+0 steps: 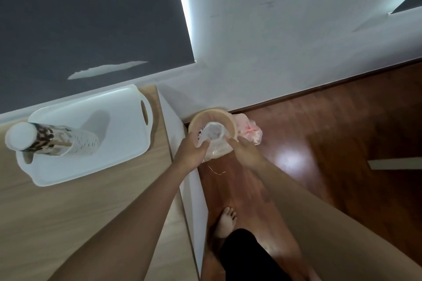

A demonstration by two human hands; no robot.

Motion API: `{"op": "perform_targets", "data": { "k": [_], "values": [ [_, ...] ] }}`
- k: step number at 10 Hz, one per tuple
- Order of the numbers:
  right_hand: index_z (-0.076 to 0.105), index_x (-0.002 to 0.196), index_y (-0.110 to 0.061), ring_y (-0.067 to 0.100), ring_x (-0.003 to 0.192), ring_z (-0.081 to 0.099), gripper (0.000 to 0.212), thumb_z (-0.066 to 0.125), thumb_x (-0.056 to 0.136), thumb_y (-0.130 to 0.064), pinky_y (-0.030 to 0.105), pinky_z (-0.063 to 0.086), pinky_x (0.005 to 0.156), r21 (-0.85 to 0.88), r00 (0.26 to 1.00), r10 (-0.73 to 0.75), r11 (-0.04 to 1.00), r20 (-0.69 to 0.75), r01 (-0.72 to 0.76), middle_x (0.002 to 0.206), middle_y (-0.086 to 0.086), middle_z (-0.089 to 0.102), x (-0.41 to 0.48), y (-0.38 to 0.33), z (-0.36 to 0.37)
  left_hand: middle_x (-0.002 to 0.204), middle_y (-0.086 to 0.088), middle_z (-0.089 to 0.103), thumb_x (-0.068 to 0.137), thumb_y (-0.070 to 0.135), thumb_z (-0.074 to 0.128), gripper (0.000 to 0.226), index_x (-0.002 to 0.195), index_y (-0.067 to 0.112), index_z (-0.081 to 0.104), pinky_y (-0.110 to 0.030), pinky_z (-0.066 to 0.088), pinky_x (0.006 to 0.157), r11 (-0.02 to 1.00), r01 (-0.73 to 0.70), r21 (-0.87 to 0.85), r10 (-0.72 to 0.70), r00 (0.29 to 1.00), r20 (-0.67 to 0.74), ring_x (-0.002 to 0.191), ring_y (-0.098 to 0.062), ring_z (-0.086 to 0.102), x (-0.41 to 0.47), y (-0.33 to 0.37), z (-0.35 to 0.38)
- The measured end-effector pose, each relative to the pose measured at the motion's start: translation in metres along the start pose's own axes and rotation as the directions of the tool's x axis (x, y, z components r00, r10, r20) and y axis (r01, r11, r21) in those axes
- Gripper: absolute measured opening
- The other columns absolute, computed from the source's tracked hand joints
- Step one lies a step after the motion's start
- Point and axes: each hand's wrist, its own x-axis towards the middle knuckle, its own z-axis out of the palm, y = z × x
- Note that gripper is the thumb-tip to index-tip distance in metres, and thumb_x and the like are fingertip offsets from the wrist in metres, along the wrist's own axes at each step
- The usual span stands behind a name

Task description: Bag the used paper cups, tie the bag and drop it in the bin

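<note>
Pale wood-grain counter [80,201] beside glossy brown floor [319,143]; left hand [190,155] and right hand [247,155] each pinch a crinkly clear bag [213,137] above the round tan bin [212,122].

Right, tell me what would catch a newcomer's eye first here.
Both hands, left hand and right hand, meet at the centre, holding a clear plastic bag open over the round wooden bin on the floor by the wall. On the left, a tall stack of patterned paper cups stands in a white tray on the wooden table. A pink bag lies beside the bin.
</note>
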Motion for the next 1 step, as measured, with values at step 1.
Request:
{"op": "perform_targets", "data": {
  "k": [1],
  "values": [
    [0.051,0.164,-0.017,0.023,0.154,0.049,0.07,0.055,0.109,-0.06,0.028,0.033,0.107,-0.045,1.0,0.007,0.999,-0.009,-0.008,0.168,0.005,0.053,-0.0029,0.0104,-0.0012,0.161,-0.004,0.063,0.113,0.037,0.064,0.053,0.161,0.016,0.056,-0.033,0.046,0.108,0.999,-0.009,-0.035,0.008,0.999,-0.035,0.149,-0.029,0.059,-0.0065,-0.0061,-0.0002]
  ]
}}
